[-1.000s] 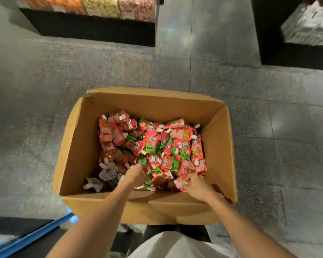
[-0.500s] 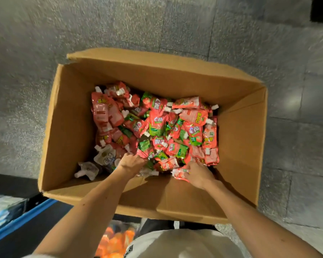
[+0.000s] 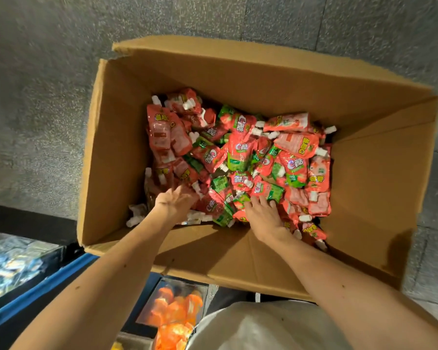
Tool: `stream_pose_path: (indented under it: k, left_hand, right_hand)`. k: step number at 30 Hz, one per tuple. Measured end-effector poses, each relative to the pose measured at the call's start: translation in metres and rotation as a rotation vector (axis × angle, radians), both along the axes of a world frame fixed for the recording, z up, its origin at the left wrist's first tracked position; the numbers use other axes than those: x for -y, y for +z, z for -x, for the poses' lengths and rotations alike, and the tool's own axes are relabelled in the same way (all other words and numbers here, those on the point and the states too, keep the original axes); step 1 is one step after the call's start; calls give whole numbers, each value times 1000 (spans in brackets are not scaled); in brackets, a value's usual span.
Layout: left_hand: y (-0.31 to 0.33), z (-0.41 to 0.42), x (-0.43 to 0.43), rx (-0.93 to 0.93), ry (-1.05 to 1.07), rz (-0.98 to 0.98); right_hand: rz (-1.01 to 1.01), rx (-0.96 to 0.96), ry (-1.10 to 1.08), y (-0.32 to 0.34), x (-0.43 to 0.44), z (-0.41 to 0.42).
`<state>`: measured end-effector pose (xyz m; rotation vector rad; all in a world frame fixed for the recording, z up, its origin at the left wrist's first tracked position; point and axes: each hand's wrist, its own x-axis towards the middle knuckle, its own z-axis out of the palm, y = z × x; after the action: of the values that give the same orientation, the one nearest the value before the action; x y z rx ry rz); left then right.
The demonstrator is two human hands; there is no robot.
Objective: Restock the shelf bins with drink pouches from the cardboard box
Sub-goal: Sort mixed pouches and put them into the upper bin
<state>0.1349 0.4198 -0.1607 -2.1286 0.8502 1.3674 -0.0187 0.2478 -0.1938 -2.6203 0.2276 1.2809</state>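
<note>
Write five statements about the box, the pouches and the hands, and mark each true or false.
1. Both the left hand and the right hand reach into the cardboard box. True.
2. The drink pouches are mostly blue. False: they are mostly red with green patches.
3. The pouches have white caps. True.
4. The right hand lifts a pouch above the box's rim. False: it rests on the pile with its fingers spread.
5. Orange packets show below the box's near edge. True.
</note>
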Motion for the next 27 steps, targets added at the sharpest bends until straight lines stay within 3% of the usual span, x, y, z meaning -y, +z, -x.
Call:
stream_pose_path:
  k: [4,7,11,15,19,23,27]
  left_hand:
    - [-2,2,-14,106,116,126]
    - [-2,-5,-25,122,331,257]
    - [-3,-11,-32,39,638,400]
    - [-7,-10,-31,171,809,411]
    - [-2,-18,-32,225,846,438]
    - [4,-16,-39,285,909,522]
    - [15,-14,-43,409,878,613]
  right_hand:
    - [1,20,-7,-4,-2,-1]
    - [-88,40,-88,-13,3,-4]
    - [-207,-90,-121,-23,14,-15]
    - [-191,-151,-49,-28,9,-26]
    - [-94,-128,64,-35,-10,-27]
    - [-7,-66,8,-38,-22,-22]
    - [-67,-26,-41,-33,-20,-11]
